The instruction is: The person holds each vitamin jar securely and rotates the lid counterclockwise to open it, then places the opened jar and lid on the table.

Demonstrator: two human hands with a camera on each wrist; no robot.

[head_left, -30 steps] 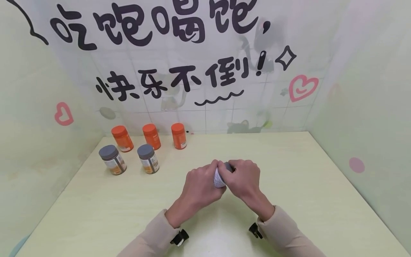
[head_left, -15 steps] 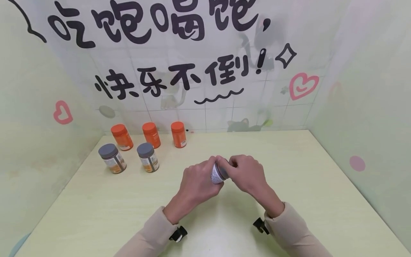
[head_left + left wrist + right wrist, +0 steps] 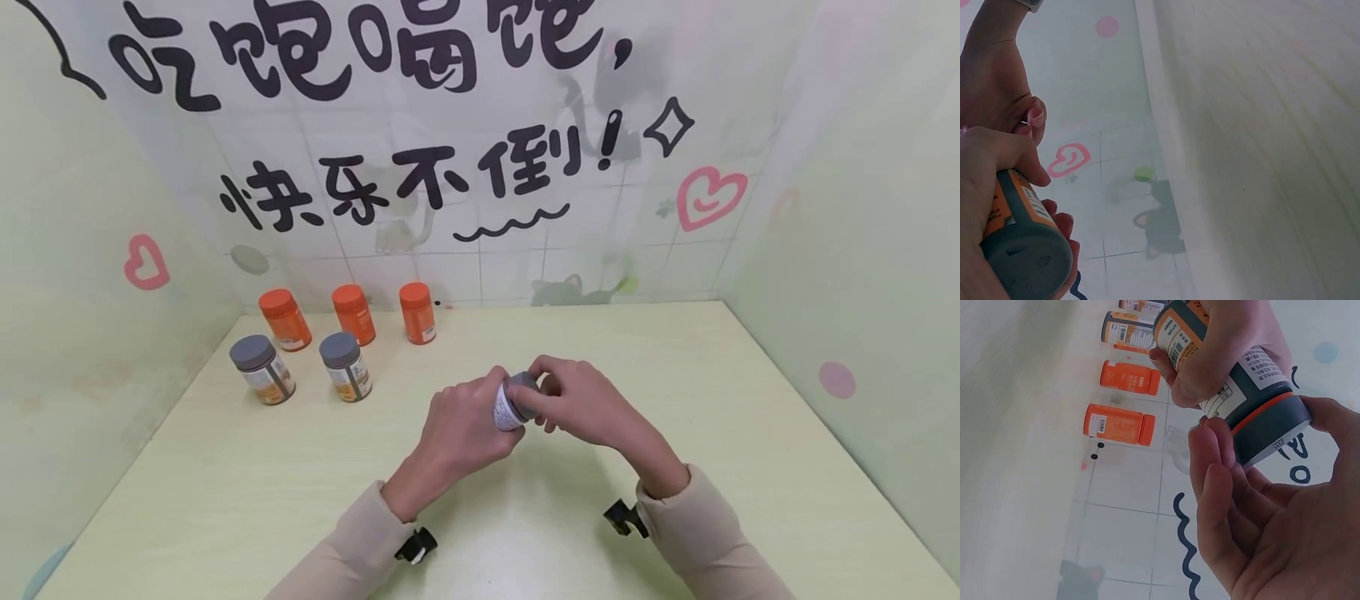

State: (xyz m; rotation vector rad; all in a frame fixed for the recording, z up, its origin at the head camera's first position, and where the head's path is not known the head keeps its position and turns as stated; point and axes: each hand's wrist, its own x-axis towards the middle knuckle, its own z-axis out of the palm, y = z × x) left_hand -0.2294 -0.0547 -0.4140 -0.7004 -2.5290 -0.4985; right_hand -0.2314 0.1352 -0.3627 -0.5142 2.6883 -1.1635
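Note:
Above the middle of the table, my left hand [image 3: 461,421] grips the body of a dark grey supplement bottle [image 3: 1244,387] with an orange and white label. The bottle is tilted, and its base [image 3: 1029,262] faces the left wrist camera. My right hand [image 3: 588,404] holds the grey lid [image 3: 1275,428] between the thumb on one side and the fingers on the other. An orange ring shows between lid and body in the right wrist view. The lid sits on the bottle; whether it is loose I cannot tell.
Two grey-lidded bottles, one at the left [image 3: 262,371] and one beside it [image 3: 347,368], stand on the table [image 3: 675,467]. Behind them three orange bottles [image 3: 417,314] stand in a row near the back wall. Side walls border the table.
My right wrist has swung outward to the right, and its fingers have loosened from a full wrap to the lid's edge. More of the lid shows. The left hand shifted slightly left.

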